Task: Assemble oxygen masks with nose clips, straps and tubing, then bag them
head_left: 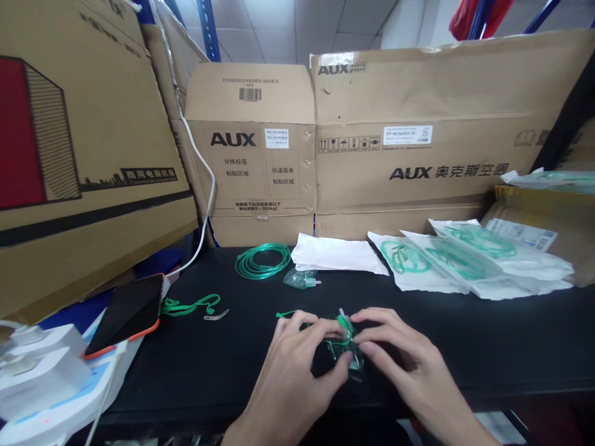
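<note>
Near the front of the black table, a clear green-tinted oxygen mask (354, 362) with a green elastic strap (344, 325) is between my hands. My left hand (302, 365) grips it from the left, with fingers bent over the strap and thumb against the clear plastic. From the right, my right hand (400, 353) pinches the mask's edge with thumb and fingertips. My fingers partly cover the mask. Behind them lie a second clear green piece with a pale connector (302, 279) and a coil of green tubing (263, 261).
A white paper pouch (339, 253) lies at the back; several sealed pouches of green tubing (465, 260) overlap at right. On the left are green straps (190, 305), a metal strip (216, 315), a phone (125, 313) and a power strip (56, 412). Cardboard boxes (260, 186) wall the back.
</note>
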### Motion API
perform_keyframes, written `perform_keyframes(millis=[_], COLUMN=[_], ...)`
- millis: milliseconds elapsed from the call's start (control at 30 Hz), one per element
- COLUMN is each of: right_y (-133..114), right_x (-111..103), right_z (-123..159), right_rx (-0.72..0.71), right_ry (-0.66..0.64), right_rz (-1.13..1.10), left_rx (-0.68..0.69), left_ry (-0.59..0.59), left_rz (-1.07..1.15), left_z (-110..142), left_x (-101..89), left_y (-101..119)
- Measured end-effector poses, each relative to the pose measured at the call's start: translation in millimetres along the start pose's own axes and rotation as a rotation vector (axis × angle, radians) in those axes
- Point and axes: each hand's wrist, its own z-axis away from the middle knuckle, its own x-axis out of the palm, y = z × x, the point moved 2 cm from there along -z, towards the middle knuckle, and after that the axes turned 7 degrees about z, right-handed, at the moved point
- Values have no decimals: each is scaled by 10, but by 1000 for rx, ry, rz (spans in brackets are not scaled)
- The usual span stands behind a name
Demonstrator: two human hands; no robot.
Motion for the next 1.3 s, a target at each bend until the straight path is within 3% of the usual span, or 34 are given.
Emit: perform_keyframes(millis=[100, 267, 400, 600, 733, 867, 1100, 1300], right_y=[2, 27, 5, -20, 7, 62, 56, 24], right_x=[53, 114, 117, 116, 129, 176, 172, 100], right_z=[28, 77, 70, 69, 84, 110, 116, 61], right_rx=[-74, -118, -135, -135, -107, -88, -21, 37], right_ry=[-110, -199, -212, -244, -309, -377, -320, -247], right_rz=[101, 208, 244, 272, 299, 308, 236, 139], left_rx=[-21, -77, -69, -120, -141, -166, -56, -56], left_ry=[-58, -68, -213, -358, -396, -313, -87, -62], left_rz=[-66, -196, -185, -123, -93, -34, 67, 137], left_z=[7, 4, 50, 73, 20, 2, -25, -36], left_x=[-132, -541, -696, -546, -499, -489, -317, -223], left_y=[-48, -234, -332, -387, -422, -386, -191, -165])
